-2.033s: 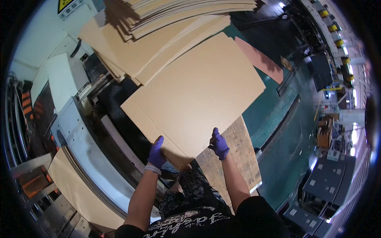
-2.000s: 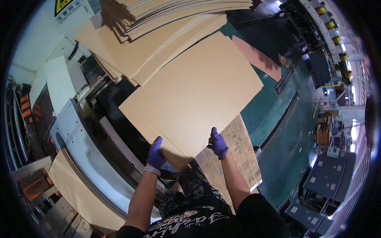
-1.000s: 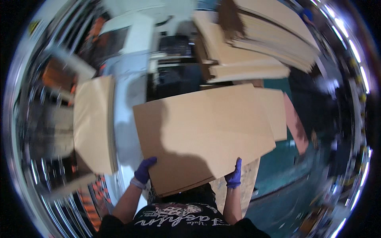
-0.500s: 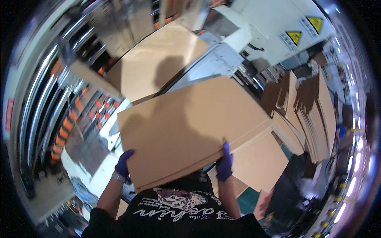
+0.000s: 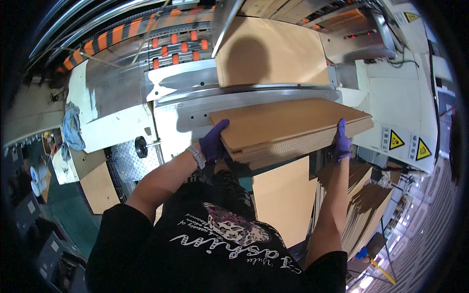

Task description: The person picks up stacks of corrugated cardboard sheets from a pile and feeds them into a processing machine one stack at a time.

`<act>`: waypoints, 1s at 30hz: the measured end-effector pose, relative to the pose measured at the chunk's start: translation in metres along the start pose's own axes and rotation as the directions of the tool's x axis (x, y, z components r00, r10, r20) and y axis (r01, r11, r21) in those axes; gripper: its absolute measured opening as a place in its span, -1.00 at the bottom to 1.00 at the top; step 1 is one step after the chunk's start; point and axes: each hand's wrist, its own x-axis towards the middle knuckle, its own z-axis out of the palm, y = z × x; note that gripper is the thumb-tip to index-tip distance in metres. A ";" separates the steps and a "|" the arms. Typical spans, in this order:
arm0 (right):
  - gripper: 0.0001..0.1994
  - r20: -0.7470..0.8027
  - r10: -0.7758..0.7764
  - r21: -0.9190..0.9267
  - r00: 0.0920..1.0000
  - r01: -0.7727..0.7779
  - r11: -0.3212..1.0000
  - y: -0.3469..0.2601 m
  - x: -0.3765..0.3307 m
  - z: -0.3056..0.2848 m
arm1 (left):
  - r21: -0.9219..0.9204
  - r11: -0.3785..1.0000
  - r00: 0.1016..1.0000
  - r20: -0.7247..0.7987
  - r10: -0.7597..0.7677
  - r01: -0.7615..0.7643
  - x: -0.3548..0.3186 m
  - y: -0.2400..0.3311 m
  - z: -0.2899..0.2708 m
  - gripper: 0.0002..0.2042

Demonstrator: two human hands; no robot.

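Between my two purple-gloved hands I carry a stack of brown cardboard sheets (image 5: 293,122), its layered edges facing me. My left hand (image 5: 213,141) grips the stack's left end, thumb on the top sheet and fingers hidden below. On the near long side, towards the right, my right hand (image 5: 342,142) clasps it with the thumb over the top edge. The stack is held in front of the pale metal ledge of a machine (image 5: 190,105). Beyond that ledge another cardboard sheet (image 5: 273,56) lies in the machine's feed area, with a shadow on it.
Orange rollers (image 5: 184,47) and shiny metal bars line the machine at the far left. Right of me stand several upright cardboard bundles (image 5: 364,219); a large flat sheet (image 5: 283,200) is below the held stack. A blue rag (image 5: 72,128) hangs at the left.
My view has turned to the right-hand stacks' left, bringing the machine squarely ahead. The cardboard stack has come level with the ledge, its layered near edges now showing; both hands keep their grip.
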 end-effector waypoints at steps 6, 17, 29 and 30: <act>-0.22 0.011 0.138 0.092 0.990 -0.138 0.986 0.006 0.062 0.002 | -0.013 0.979 0.971 -0.129 -0.201 0.201 -0.001 0.029 -0.065 -0.05; -0.35 -0.223 -0.471 -0.776 0.853 0.137 0.616 -0.029 0.042 -0.011 | 0.733 -0.092 0.112 0.224 0.968 -0.674 0.034 -0.023 0.037 -0.56; -0.40 0.291 -0.677 -0.896 0.676 0.441 0.054 -0.001 0.081 0.012 | 0.514 0.314 0.314 -0.090 0.945 -0.798 0.063 -0.014 0.029 -0.57; -0.39 0.294 -0.679 -0.893 0.673 0.447 0.056 -0.001 0.080 0.013 | 0.482 0.355 0.324 -0.149 0.934 -0.801 0.060 -0.007 0.010 -0.57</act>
